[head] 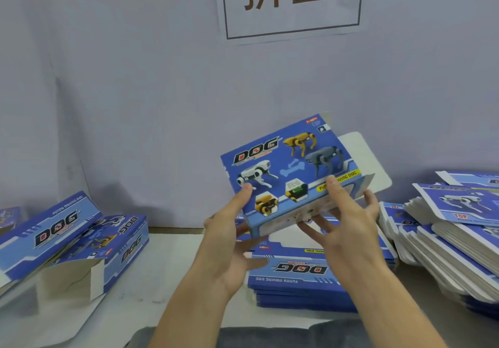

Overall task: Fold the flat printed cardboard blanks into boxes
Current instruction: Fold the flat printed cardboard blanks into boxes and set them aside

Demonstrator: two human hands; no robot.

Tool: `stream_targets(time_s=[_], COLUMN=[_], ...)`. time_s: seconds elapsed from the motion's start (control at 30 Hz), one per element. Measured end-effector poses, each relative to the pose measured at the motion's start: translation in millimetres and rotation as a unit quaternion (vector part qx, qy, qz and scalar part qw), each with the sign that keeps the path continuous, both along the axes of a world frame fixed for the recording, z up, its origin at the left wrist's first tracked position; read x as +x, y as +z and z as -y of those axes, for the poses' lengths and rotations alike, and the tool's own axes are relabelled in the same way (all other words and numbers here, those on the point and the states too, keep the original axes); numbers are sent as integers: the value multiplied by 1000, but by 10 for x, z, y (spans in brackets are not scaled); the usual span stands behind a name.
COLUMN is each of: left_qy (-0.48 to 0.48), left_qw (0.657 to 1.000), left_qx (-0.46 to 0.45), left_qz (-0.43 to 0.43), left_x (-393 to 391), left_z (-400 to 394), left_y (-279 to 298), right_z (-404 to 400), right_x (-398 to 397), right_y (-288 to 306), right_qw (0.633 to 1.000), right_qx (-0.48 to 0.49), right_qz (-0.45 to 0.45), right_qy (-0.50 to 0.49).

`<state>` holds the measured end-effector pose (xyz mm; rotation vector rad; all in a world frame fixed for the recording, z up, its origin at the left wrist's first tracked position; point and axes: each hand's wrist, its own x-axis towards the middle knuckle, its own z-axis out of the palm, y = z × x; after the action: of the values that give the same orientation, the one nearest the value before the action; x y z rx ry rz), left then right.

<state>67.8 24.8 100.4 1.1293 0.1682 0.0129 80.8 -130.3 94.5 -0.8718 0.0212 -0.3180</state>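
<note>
folded boxes (pixel 81 242) sit at our left. our left hand (pixel 229 239) pinches the blank (pixel 291 172) at its left edge, thumb on the print, holding it above the table. our right hand (pixel 343 221) grips its lower right edge, fingers spread beneath. we'd squeeze opposite creases evenly to pop it square. flat stacks (pixel 453 242) wait right.

Glossy printed cardboard box (pixel 289 169); matt white table (pixel 172 261).
</note>
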Motion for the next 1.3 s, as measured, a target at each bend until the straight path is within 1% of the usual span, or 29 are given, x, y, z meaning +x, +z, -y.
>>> stream_targets(time_s=[0.03, 0.1, 0.17, 0.2, 0.27, 0.3, 0.33, 0.37, 0.4, 0.5, 0.63, 0.73, 0.83, 0.9, 1.0, 1.07, 1.13, 1.17, 1.23, 1.3], left_qy=[20, 105, 150, 147, 99, 73, 53, 38, 25, 2, 47, 82, 108, 116, 126, 128, 110, 93, 48, 31], left_qw=[999, 991, 977, 971, 964, 963, 964, 965, 966, 961, 952, 954, 956, 958, 955, 951, 948, 954, 972, 977], left_qx=[26, 81, 125, 148, 171, 168, 157, 143, 133, 133, 141, 123, 131, 126, 160, 188, 210, 193, 126, 98], left_qz=[-1, 17, 82, 120, 179, 198, 210, 218, 222, 244, 266, 260, 241, 232, 215, 208, 210, 209, 192, 186], left_x=[16, 79, 119, 122, 112, 110, 109, 110, 111, 129, 151, 169, 167, 145, 142, 159, 157, 152, 100, 78], left_z=[-12, -84, -210, -269, -332, -334, -328, -313, -291, -216, -91, -59, -48, -50, -64, -80, -91, -91, -70, -57], left_y=[-16, -40, -36, -30, -29, -36, -49, -62, -77, -130, -203, -244, -258, -241, -241, -250, -232, -222, -184, -160], right_z=[49, 129, 200, 228, 244, 229, 207, 186, 162, 53, -136, -204, -216, -216, -221, -204, -158, -134, -102, -91], right_x=[21, 61, 83, 81, 67, 58, 53, 60, 73, 93, 46, 30, 16, 7, -28, -17, 15, 28, 44, 65], right_y=[-16, -37, -49, -54, -56, -54, -64, -83, -105, -147, -176, -186, -174, -167, -146, -141, -116, -94, -74, -95], right_qw=[1000, 997, 985, 973, 929, 904, 888, 883, 888, 915, 924, 919, 919, 914, 899, 905, 916, 918, 925, 934], right_qx=[-14, -78, -168, -223, -342, -385, -405, -404, -392, -338, -343, -356, -356, -371, -412, -398, -380, -380, -372, -352], right_qz=[-3, -5, 17, 33, 61, 75, 84, 92, 97, 110, 143, 149, 151, 150, 149, 143, 114, 97, 72, 58], right_qy=[-6, -11, 20, 51, 130, 170, 202, 220, 223, 192, 91, 83, 81, 62, 27, 47, 61, 50, 31, 26])
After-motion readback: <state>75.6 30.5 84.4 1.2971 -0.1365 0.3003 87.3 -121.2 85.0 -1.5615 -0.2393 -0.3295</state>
